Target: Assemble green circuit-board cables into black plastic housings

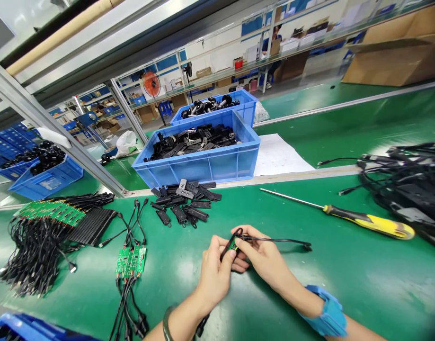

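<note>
My left hand (217,270) is closed around a narrow black plastic casing (225,250), held tilted above the green bench. A small green circuit board (233,245) shows in the casing, partly covered by my fingers. My right hand (261,251) pinches the board and casing, its thumb pressed near the top. From between these fingers a black cable (281,240) runs right to a dark plug. Another black cable end hangs below my left wrist. Beyond my hands lies a loose pile of black casing pieces (183,201), with two grey ones on top.
A blue bin (196,166) of black parts stands behind the pile. Left are a few cabled circuit boards (130,261) and a larger stack of cabled boards (50,213). To the right lie a yellow-black screwdriver (369,222) and a heap of black cables (409,175).
</note>
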Tool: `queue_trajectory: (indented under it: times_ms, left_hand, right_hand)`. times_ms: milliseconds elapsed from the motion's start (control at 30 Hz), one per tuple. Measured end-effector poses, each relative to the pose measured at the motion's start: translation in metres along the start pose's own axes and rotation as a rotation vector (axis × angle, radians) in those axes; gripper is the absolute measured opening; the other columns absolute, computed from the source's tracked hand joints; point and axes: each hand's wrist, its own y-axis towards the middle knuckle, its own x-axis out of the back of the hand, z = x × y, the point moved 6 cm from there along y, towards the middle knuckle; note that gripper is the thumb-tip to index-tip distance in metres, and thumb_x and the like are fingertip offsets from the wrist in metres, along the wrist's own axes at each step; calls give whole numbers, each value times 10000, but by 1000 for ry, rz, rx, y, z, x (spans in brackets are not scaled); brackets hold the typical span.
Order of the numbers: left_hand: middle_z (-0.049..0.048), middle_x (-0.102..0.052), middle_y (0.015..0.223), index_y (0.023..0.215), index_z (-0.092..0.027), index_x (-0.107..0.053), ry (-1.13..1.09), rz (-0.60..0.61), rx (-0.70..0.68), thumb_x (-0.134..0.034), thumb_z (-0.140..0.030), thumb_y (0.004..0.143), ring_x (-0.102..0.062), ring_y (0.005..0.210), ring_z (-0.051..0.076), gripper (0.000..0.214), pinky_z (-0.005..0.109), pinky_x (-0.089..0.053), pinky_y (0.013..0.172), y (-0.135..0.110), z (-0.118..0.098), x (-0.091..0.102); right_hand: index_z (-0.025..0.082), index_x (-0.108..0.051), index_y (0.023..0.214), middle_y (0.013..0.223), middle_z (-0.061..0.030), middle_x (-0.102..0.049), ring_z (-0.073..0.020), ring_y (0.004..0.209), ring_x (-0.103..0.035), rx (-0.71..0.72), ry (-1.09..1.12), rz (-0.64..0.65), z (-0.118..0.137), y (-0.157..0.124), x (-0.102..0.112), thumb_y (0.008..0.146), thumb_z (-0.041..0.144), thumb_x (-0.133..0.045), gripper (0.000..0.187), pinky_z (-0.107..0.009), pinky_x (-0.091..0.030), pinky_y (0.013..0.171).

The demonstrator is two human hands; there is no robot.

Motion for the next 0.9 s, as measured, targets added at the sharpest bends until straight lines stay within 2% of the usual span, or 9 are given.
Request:
queue_trajectory:
  times_ms: [167, 233, 333, 400, 467, 500, 600, 667, 900]
  left_hand:
    - [27, -680, 679, 861, -204, -444, -45, 21, 49, -621, -598, 822, -649, 527, 156, 433, 269, -550, 552, 2, 5, 0]
    - [33, -679, 723, 857, -192, -483, -28, 6, 43, -639, -554, 820, -656, 588, 154, 396, 269, -547, 594, 6, 3, 8]
    - [31, -655, 765, 839, -153, -612, 155, -34, -4, -704, -411, 785, -629, 696, 142, 279, 218, -498, 616, 12, -7, 31]
    - [-5, -625, 692, 946, -144, -676, 243, -14, 25, -748, -324, 737, -583, 620, 122, 285, 192, -444, 547, 12, -10, 45]
    - [-32, -615, 635, 1054, -160, -693, 298, 53, 82, -751, -284, 732, -540, 525, 108, 349, 191, -405, 503, 10, -9, 51]
    - [-26, -635, 645, 1058, -177, -711, 355, 89, 75, -747, -270, 743, -548, 529, 113, 331, 201, -408, 520, 8, -10, 51]
    - [31, -704, 800, 944, -225, -782, 623, 154, -75, -725, -243, 794, -616, 748, 167, 162, 250, -443, 698, 5, -17, 44]
    - [54, -700, 853, 952, -248, -790, 743, 145, -159, -746, -244, 790, -607, 873, 200, 168, 271, -430, 777, 5, -19, 41]
    - [37, -670, 746, 934, -281, -793, 792, 108, -89, -809, -290, 737, -608, 761, 196, 198, 249, -388, 643, 11, -5, 44]
  right_hand:
    - [197, -578, 857, 704, -10, -603, -149, 585, -563, -3, -33, -26, -5, 1, 0, 778, 402, -592, 220, -258, -487, 515]
    - [200, -588, 857, 721, -13, -622, -155, 615, -580, -9, -58, 10, -2, 3, 0, 779, 420, -593, 233, -268, -501, 557]
    - [190, -624, 732, 618, -9, -628, -156, 561, -579, -58, -123, 205, 7, -3, -4, 744, 420, -650, 232, -256, -477, 515]
    - [183, -624, 660, 545, -14, -625, -148, 490, -563, -165, -171, 457, 8, -16, -12, 761, 397, -656, 239, -234, -428, 447]
    - [191, -618, 670, 566, -19, -646, -148, 494, -576, -165, -241, 583, 11, -28, -12, 807, 375, -629, 230, -233, -434, 458]
    - [201, -613, 687, 615, -24, -662, -156, 540, -599, -86, -304, 563, 14, -29, -8, 828, 364, -614, 215, -246, -464, 504]
    - [236, -648, 791, 796, -50, -700, -213, 750, -660, 323, -601, 362, 30, -27, 11, 842, 334, -626, 113, -316, -522, 695]
    - [260, -670, 875, 868, -55, -715, -237, 812, -669, 452, -785, 362, 26, -24, 17, 849, 328, -629, 84, -341, -525, 726]
    - [242, -676, 824, 726, -14, -696, -176, 614, -645, 340, -833, 399, 5, -19, 28, 895, 375, -587, 175, -263, -501, 566]
